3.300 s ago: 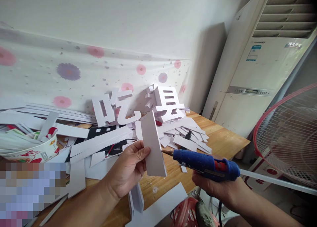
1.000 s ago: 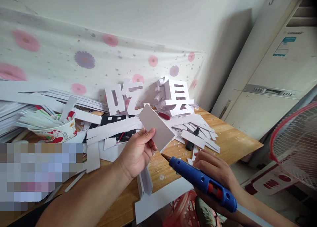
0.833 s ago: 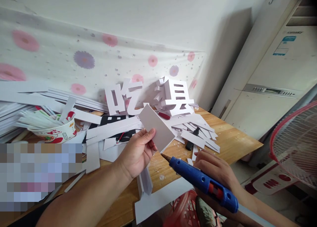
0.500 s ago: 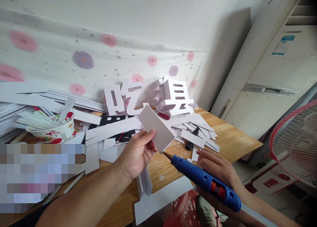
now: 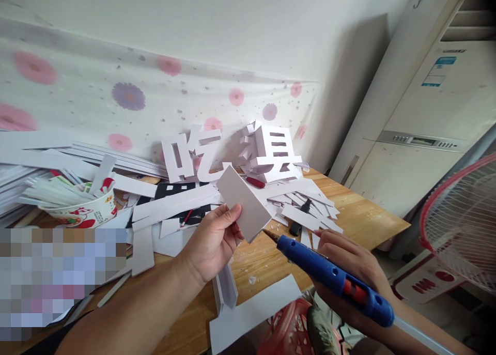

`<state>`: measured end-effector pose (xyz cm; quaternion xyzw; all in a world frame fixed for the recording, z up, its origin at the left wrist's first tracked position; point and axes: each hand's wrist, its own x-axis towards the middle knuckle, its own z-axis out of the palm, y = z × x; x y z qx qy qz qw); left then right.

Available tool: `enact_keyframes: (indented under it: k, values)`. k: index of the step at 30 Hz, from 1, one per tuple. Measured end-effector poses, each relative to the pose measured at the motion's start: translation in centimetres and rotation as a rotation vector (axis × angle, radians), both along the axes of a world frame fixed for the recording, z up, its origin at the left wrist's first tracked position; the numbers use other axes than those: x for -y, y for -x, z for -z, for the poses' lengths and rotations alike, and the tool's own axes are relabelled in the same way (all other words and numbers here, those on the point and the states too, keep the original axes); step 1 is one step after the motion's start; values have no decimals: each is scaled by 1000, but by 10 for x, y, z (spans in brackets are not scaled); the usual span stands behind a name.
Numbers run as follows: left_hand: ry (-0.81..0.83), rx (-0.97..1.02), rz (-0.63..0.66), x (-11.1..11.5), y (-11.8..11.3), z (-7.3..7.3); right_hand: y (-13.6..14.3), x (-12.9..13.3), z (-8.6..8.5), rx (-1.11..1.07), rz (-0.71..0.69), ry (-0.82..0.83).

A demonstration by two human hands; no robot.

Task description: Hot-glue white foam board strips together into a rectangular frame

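Observation:
Between the thumb and fingers of my left hand is a small rectangular piece of white foam board, tilted above the table. My right hand is wrapped round a blue hot glue gun with a red trigger part and a clear glue stick in its rear. The brown nozzle tip is at the lower right edge of the board; whether it touches cannot be made out. Behind the board stand white three-dimensional characters, one on the left and one on the right.
White strips and offcuts lie over the wooden table. A paper bowl full of glue sticks stands left. A red basket is below the front edge. On the right are a red-rimmed fan and a tall air conditioner.
The glue gun and my right hand have shifted to the right, the nozzle moving along the board's lower edge towards its right corner. My left hand holds the board almost still.

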<state>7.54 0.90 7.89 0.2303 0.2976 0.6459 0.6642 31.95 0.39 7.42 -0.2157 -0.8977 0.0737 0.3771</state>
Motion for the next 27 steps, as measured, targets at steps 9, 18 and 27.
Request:
enact_keyframes:
  k: [9,18,27]
  values:
    - [20,-17,26,-1,1,2,-3,3,-8,-31,18,-5]
    - [21,-51,28,0,1,1,-3,4,-13,-58,40,-44]
    - [10,-78,82,2,1,1,-4,2,-13,-71,64,56]
